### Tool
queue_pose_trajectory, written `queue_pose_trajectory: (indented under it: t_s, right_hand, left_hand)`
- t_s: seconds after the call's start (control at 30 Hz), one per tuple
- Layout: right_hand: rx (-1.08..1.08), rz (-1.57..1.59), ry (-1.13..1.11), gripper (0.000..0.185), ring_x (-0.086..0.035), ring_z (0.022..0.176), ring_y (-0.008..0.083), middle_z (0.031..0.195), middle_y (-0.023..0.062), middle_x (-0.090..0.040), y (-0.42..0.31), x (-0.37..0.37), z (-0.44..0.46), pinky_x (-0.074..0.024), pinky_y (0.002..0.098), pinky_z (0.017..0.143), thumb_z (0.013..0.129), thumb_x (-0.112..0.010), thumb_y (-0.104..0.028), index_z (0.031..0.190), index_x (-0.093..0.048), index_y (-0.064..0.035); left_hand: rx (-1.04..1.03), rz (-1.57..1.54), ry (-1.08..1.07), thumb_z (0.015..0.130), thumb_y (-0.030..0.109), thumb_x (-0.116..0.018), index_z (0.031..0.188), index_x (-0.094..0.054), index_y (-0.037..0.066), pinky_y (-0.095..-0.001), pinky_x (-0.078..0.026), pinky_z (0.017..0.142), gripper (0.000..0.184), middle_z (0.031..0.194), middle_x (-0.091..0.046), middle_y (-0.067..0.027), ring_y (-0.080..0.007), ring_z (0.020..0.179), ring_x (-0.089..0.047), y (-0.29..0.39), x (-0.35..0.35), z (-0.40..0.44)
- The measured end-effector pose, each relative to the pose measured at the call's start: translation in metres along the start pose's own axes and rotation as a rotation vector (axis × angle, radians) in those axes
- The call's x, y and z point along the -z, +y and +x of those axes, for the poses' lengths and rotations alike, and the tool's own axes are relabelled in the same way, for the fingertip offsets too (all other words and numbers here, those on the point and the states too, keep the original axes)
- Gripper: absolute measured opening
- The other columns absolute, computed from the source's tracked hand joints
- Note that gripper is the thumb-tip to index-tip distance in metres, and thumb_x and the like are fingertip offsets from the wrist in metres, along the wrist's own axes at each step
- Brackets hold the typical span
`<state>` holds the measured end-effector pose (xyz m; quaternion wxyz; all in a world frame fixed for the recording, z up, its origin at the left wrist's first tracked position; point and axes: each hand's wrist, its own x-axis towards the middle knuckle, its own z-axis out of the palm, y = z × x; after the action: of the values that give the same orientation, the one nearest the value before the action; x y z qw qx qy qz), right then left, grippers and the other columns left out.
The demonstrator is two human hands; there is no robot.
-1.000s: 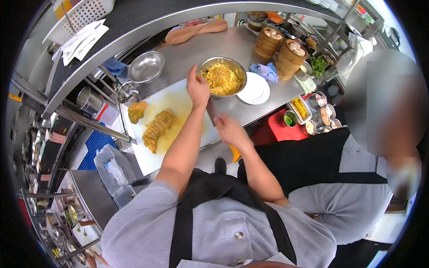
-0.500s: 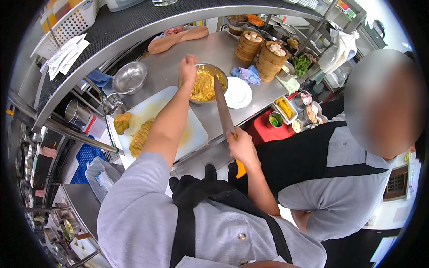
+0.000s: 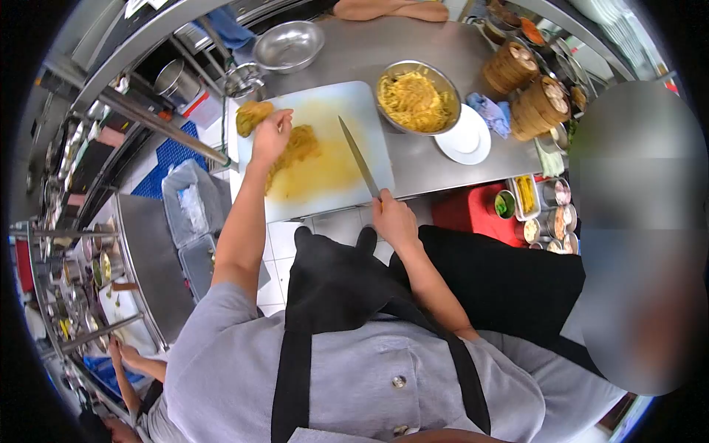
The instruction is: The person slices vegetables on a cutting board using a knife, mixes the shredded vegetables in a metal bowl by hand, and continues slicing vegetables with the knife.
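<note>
A white cutting board (image 3: pixel 347 100), stained yellow, lies on the steel counter. My right hand (image 3: pixel 395 220) grips the handle of a long knife (image 3: pixel 357 156), whose blade points away from me over the board's right part. My left hand (image 3: pixel 272 134) is over the board's left side, fingers drawn together; whether anything is between them I cannot make out. Beside it are a yellow-green vegetable piece (image 3: pixel 252 116) and a sliced yellow-brown pile (image 3: pixel 299 146), partly hidden by my forearm. A metal bowl (image 3: pixel 419 97) of yellow shreds stands right of the board.
Near the bowl are a white plate (image 3: pixel 464 137), a blue cloth (image 3: pixel 489 115) and bamboo steamers (image 3: pixel 539 109). An empty metal bowl (image 3: pixel 288 46) stands behind the board. A co-worker (image 3: pixel 635 244) is close on the right. Another person's arms (image 3: pixel 391 9) rest across the counter.
My left hand has moved from the bowl of shreds to the board's left side. The knife has gone from the bowl's edge to over the board. The camera view has shifted.
</note>
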<state>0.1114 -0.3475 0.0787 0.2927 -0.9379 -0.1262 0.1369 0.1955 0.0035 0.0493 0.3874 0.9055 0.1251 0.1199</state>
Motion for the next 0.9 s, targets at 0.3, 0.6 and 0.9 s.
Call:
queue_pose_trajectory:
  t_s: [0.3,0.6,0.9]
  right_hand:
    - [-0.021,-0.153,-0.062,0.028,-0.071,0.087,0.0519,0.091,0.0320,-0.072,-0.019,-0.011,0.014,-0.0555,0.0626,0.081,0.105,-0.048,-0.023,0.117,-0.058,0.0009]
    - [-0.137,-0.235,0.032,0.040,-0.073,0.091,0.0463,0.105,0.0283,-0.068,-0.056,-0.038,0.051,-0.0582,0.0565,0.083,0.103,-0.049,-0.025,0.133,-0.055,0.0009]
    - [-0.137,0.163,0.548,0.049,-0.069,0.101,0.0476,0.106,0.0329,-0.071,-0.043,0.116,0.140,-0.0552,0.0504,0.093,0.094,-0.073,-0.030,0.122,-0.068,0.0099]
  left_hand:
    - [-0.164,0.390,-0.079,0.104,0.034,-0.057,0.154,-0.046,0.004,-0.0449,-0.032,0.124,0.059,0.156,-0.049,-0.0204,-0.0363,0.145,-0.044,-0.035,-0.012,-0.053]
    - [-0.289,0.012,0.112,0.099,0.022,-0.066,0.146,-0.056,0.004,-0.0470,-0.045,0.110,0.051,0.132,-0.063,-0.0211,-0.0390,0.129,-0.056,0.020,-0.011,-0.033]
    - [-0.356,-0.163,-0.301,0.099,0.032,-0.063,0.145,-0.057,0.002,-0.0458,-0.045,0.112,0.055,0.142,-0.059,-0.0267,-0.0413,0.134,-0.056,0.190,-0.074,0.092]
